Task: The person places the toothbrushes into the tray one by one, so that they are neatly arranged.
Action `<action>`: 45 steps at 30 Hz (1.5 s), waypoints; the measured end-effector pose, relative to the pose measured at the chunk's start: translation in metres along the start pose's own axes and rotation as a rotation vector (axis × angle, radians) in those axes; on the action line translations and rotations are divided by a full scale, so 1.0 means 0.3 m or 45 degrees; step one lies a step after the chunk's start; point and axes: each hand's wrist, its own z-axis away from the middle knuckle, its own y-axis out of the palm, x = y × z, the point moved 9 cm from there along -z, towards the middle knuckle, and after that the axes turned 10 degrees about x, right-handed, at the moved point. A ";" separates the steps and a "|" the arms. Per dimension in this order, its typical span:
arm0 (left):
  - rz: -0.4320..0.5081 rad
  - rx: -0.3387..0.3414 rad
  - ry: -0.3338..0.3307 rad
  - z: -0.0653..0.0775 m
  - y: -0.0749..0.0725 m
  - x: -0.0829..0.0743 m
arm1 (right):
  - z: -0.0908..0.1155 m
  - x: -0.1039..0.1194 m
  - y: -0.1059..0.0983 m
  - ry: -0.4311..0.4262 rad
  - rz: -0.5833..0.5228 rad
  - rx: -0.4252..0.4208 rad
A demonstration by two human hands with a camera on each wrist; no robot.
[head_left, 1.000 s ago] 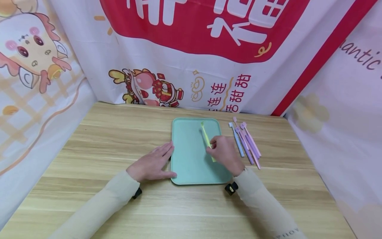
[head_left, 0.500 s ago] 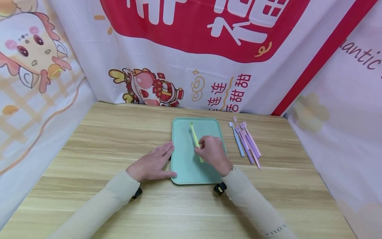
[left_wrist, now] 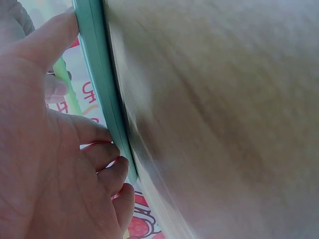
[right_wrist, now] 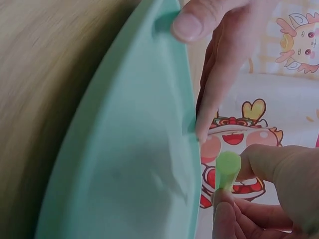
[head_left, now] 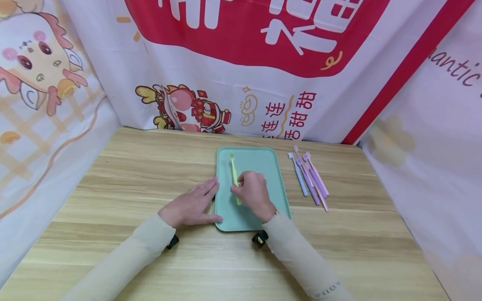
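Note:
A yellow-green toothbrush (head_left: 235,172) is pinched between the thumb and fingers of my right hand (head_left: 251,191), over the left half of a mint-green tray (head_left: 260,161). Its bristle head points to the back of the table. In the right wrist view, the butt end of the toothbrush (right_wrist: 228,167) faces the camera. My left hand (head_left: 192,205) lies along the tray's left edge, fingers extended and touching the rim, with the thumb at the near left corner. The left wrist view shows those fingertips (left_wrist: 117,172) against the tray's outer side (left_wrist: 102,69).
To the right of the tray, several toothbrushes lie in a loose bunch: a blue toothbrush (head_left: 299,175) at its left, with purple and pink toothbrushes (head_left: 316,179) overlapping beside it. A printed cloth (head_left: 241,100) hangs behind the wooden table (head_left: 158,154), with more cloth at both sides.
My right hand has carried the yellow-green toothbrush leftward across the tray, from its right half to its left half. My left hand has stayed at the tray's edge.

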 end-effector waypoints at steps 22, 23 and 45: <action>0.012 -0.029 0.056 0.013 -0.012 -0.006 | -0.002 0.019 0.089 0.079 -0.121 -0.073; 0.013 -0.028 0.056 0.013 -0.012 -0.005 | -0.001 0.018 0.094 0.081 -0.125 -0.071; -0.005 -0.029 0.050 0.005 -0.007 0.000 | -0.005 0.022 0.152 0.126 -0.130 -0.019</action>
